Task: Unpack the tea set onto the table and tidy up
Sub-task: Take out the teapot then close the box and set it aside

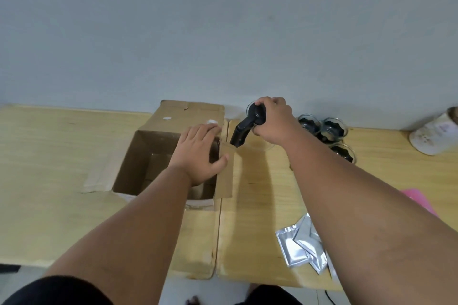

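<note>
Cups [324, 131] and sachets [301, 242] already sit out, at 3 o'clock of the box [138, 153]. Right hand [272, 119] grips the teapot [245, 129] over the table [260, 193]; left hand [198, 153], fingers spread, steadies the box rim. Tidying remains.

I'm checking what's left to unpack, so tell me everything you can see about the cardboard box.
The cardboard box is plain brown, standing upright on the light wooden table with its top open. Its flaps are folded outward; the far one lies back toward the wall and carries small white spots. The inside looks dark and its contents cannot be made out. The left hand rests on its right edge, fingers over the rim. Beside it, the right hand holds a black-handled glass teapot.
</note>
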